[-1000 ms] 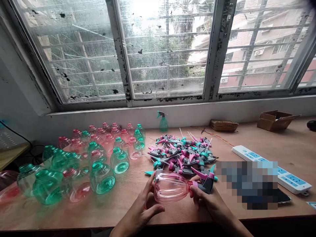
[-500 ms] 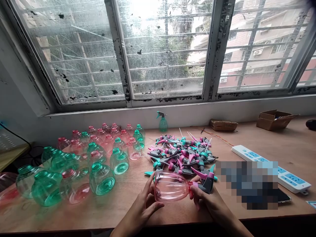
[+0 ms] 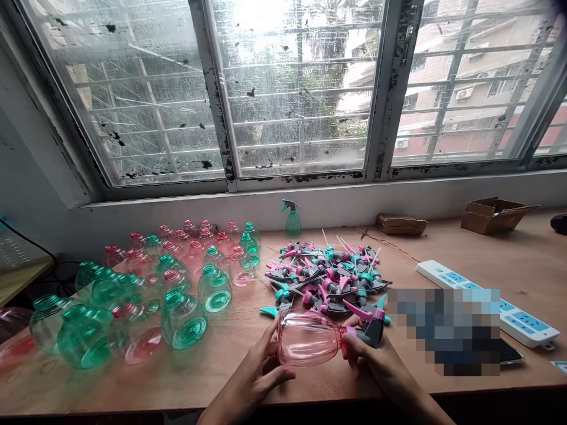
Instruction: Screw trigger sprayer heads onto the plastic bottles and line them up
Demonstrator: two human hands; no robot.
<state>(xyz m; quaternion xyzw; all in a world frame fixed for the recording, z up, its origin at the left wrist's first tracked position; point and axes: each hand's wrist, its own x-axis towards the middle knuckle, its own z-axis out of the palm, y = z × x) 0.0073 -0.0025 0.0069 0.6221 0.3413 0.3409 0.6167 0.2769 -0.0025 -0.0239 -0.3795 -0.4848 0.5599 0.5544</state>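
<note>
A clear pink plastic bottle point(image 3: 308, 337) lies on its side just above the wooden table's point(image 3: 509, 248) front edge. My left hand point(image 3: 259, 372) curls round the bottle's base end. At the bottle's neck sits a grey spray head with a pink trigger point(image 3: 367, 327), and my right hand point(image 3: 376, 363) is closed on its pink collar. Behind the bottle lies a heap of grey, pink and teal spray heads point(image 3: 330, 274).
Several empty green and pink bottles point(image 3: 168, 283) stand and lie at the left. One finished green spray bottle point(image 3: 291, 218) stands by the wall. A white power strip point(image 3: 491, 304), a phone point(image 3: 509, 353), a blurred patch and two cardboard boxes point(image 3: 494, 213) occupy the right.
The bottle and both hands stay almost where they were; the bottle has shifted very slightly down. Whether the collar has turned cannot be made out.
</note>
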